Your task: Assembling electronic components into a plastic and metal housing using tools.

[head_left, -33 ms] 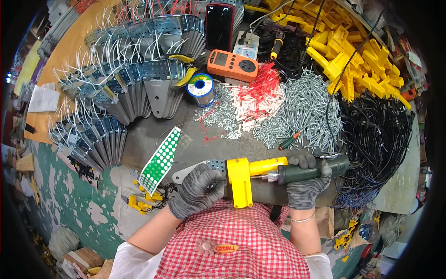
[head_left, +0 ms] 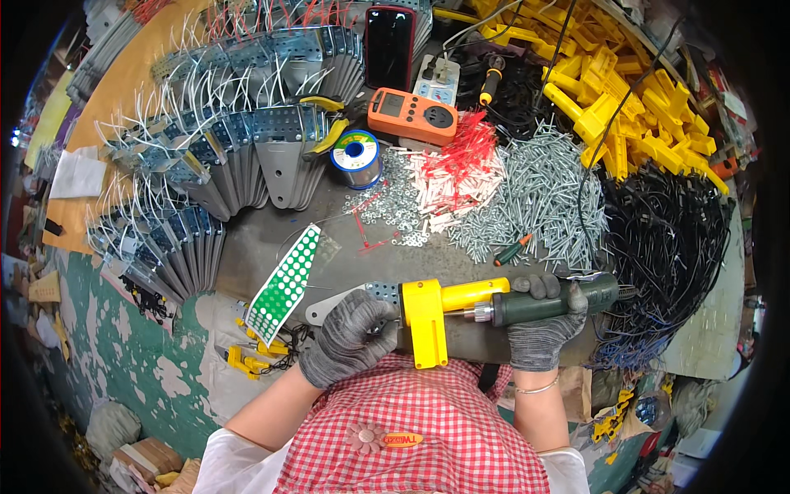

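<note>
My left hand point(head_left: 350, 337), in a grey knit glove, is closed round a grey metal plate point(head_left: 322, 308) with a perforated end. That end meets a yellow plastic housing point(head_left: 425, 321), which has a tube-like arm pointing right. In my right hand point(head_left: 543, 333), gloved likewise, lies a dark green electric screwdriver point(head_left: 531, 305), held level with its fingers wrapped over the body. Its bit points left into the yellow housing below the tube; the tip is hidden. Beside my left hand stands a green strip with white dots point(head_left: 285, 284).
Beyond my hands lie piles of screws point(head_left: 539, 193), white and red small parts point(head_left: 453, 185), and a solder spool point(head_left: 356, 160). Stacked metal plates with wires point(head_left: 173, 243) fill the left. Yellow housings point(head_left: 617, 90) and black cables point(head_left: 658, 255) crowd the right. A small screwdriver point(head_left: 513, 250) lies near the screws.
</note>
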Action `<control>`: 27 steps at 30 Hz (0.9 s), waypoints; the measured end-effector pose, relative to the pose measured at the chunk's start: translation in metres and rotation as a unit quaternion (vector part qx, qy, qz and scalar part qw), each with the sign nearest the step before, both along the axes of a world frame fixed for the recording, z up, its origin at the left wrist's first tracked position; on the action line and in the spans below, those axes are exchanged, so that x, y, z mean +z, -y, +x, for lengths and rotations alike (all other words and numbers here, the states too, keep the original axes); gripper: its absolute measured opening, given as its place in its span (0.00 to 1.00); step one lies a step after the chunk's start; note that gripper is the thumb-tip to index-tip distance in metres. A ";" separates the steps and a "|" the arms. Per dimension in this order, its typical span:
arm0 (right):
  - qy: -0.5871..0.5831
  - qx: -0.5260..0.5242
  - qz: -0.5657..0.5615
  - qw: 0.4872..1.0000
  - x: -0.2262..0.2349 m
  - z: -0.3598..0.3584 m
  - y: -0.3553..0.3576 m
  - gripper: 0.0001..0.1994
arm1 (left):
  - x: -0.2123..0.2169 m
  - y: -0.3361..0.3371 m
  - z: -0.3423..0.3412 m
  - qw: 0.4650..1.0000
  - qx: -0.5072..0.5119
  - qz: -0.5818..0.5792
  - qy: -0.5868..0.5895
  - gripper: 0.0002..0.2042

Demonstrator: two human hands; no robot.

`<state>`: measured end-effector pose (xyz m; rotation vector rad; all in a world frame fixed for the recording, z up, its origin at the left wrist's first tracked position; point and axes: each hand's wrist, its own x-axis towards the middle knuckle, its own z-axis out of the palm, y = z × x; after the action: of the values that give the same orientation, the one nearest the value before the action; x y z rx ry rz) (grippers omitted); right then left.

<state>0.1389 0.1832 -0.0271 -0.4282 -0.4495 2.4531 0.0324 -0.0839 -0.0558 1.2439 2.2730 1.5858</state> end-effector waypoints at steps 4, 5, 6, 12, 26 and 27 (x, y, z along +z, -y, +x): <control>0.003 -0.001 -0.006 1.000 -0.003 0.002 -0.001 0.14 | 0.003 -0.001 -0.001 1.000 -0.001 -0.006 -0.012 0.14; 0.002 -0.001 -0.007 1.000 -0.003 0.002 -0.001 0.14 | 0.002 -0.001 -0.001 1.000 0.001 -0.002 -0.014 0.14; 0.000 0.000 -0.009 1.000 -0.004 0.002 -0.002 0.14 | 0.002 -0.001 -0.001 1.000 0.000 -0.002 -0.014 0.14; 0.012 -0.004 0.009 1.000 0.002 -0.001 0.002 0.11 | 0.002 -0.001 0.000 1.000 0.008 -0.001 0.001 0.14; 0.012 0.034 -0.017 0.999 0.004 0.002 0.001 0.10 | 0.004 -0.006 0.000 1.000 0.001 0.004 0.001 0.16; 0.011 0.020 -0.008 1.000 0.004 0.003 0.002 0.10 | 0.007 -0.008 0.000 1.000 0.018 0.002 -0.002 0.14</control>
<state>0.1415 0.1808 -0.0233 -0.4568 -0.4521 2.4950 0.0328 -0.0758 -0.0489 1.2145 2.3094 1.6028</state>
